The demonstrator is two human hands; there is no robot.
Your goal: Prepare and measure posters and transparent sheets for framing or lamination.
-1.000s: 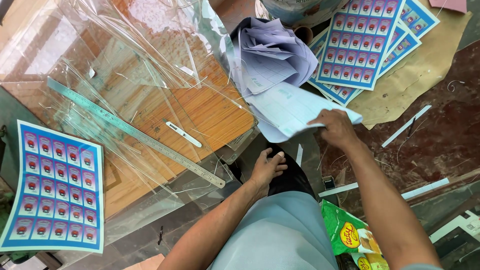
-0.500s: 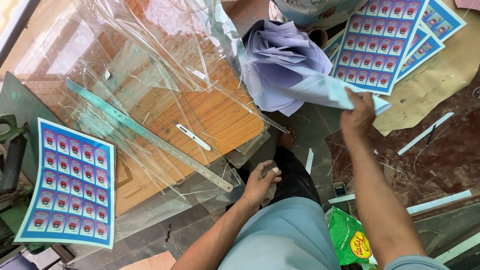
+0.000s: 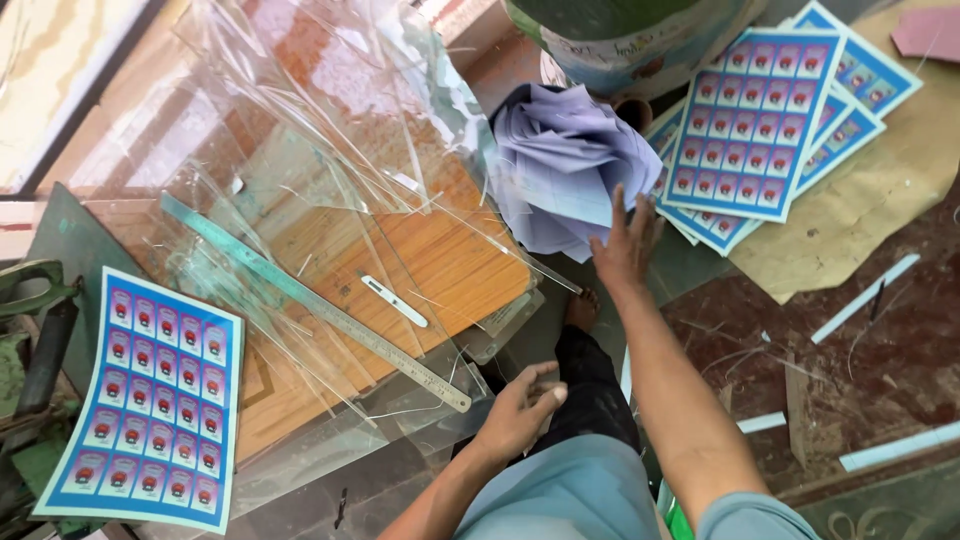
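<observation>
My right hand [image 3: 625,245] is stretched forward with its fingers spread, lying on the near edge of a crumpled pile of pale lilac paper sheets [image 3: 560,160]. Nothing is gripped in it. My left hand [image 3: 520,405] is loosely curled over my dark-trousered knee, close to the edge of the wooden board [image 3: 450,265], and I see nothing in it. On the board lie clear plastic sheets [image 3: 300,150], a long metal ruler [image 3: 320,305] and a small white knife [image 3: 395,300].
A blue sheet of printed stickers [image 3: 150,400] lies at the left, beside a green metal tool [image 3: 30,340]. More blue sticker sheets [image 3: 760,120] are stacked on brown paper [image 3: 880,200] at the upper right. A drum [image 3: 640,40] stands behind the pile. White strips [image 3: 865,298] litter the floor.
My right hand carried a pale sheet up to the lilac pile, let it go, and now rests open on the pile. My left hand shifted slightly along my knee.
</observation>
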